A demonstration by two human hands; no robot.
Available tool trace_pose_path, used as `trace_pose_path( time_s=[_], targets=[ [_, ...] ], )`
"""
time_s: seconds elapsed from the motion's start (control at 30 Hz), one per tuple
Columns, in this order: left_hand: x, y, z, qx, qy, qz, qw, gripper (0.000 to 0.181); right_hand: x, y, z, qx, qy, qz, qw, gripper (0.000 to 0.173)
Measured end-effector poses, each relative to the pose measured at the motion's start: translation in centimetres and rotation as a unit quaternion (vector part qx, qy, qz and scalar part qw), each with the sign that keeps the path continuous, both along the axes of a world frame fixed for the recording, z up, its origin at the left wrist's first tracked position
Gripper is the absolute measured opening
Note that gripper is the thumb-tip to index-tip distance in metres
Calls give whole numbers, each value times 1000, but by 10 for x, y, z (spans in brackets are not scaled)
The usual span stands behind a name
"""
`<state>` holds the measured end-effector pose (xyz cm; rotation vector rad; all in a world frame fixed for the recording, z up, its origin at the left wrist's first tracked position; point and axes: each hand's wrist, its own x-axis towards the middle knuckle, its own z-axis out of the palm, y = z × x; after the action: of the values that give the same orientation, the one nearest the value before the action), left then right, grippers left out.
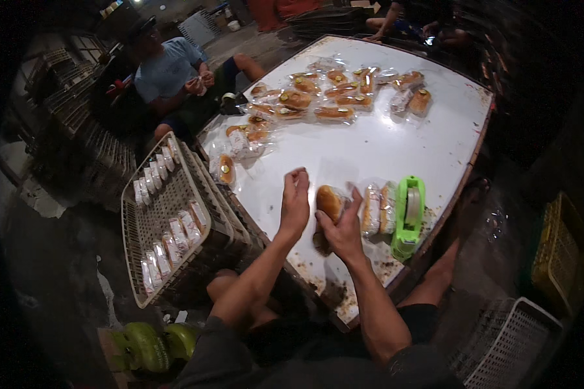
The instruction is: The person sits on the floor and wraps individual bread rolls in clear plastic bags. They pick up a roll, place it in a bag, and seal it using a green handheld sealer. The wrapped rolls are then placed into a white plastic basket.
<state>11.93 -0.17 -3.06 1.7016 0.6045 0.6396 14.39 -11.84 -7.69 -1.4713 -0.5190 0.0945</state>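
My right hand [343, 228] grips a golden-brown bread roll [328, 200] in clear plastic, near the close corner of the white table [311, 155]. The hand covers part of the roll. To its left, my left hand [294, 204] is raised over the tabletop with fingers extended and nothing visible in it. Two wrapped rolls [371, 209] stand side by side just right of my right hand. Beyond them is a bright green tape dispenser [408, 219] with a roll of clear tape [412, 206]. Many more wrapped rolls [335, 113] lie across the table's far half.
A plastic crate [204, 245] at my left holds two rows of wrapped rolls [180, 234]. Green gas cylinders [148, 346] stand on the floor below it. A seated person [168, 73] is at the far left, another at the back. Crates [508, 345] lie at the right.
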Motion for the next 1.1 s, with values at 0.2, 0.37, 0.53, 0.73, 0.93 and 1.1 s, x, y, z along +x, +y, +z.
trace_pose_path(
  time_s=[0.2, 0.37, 0.53, 0.73, 0.93, 1.1],
  targets=[
    [4, -79, -16, 70, -92, -10, 993, 48, 12, -63, 23, 76, -35, -141, 986, 28],
    [-15, -109, 9, 179, -146, -96, 968, 17, -15, -99, 58, 46, -53, -159, 985, 17],
    [-54, -81, 40, 250, -140, -41, 957, 9, -37, -93, 77, 91, -90, -142, 982, 13],
    [-65, -60, 44, 15, -271, -68, 960, 14, -33, -57, 85, 76, -63, -60, 993, 13],
    [-62, -33, 21, -35, -226, -48, 972, 20, -52, -7, 74, 159, -8, -51, 986, 13],
    [-96, -25, 21, 128, -310, 23, 942, 17, -59, -5, 76, 106, -122, -94, 982, 10]
  ],
)
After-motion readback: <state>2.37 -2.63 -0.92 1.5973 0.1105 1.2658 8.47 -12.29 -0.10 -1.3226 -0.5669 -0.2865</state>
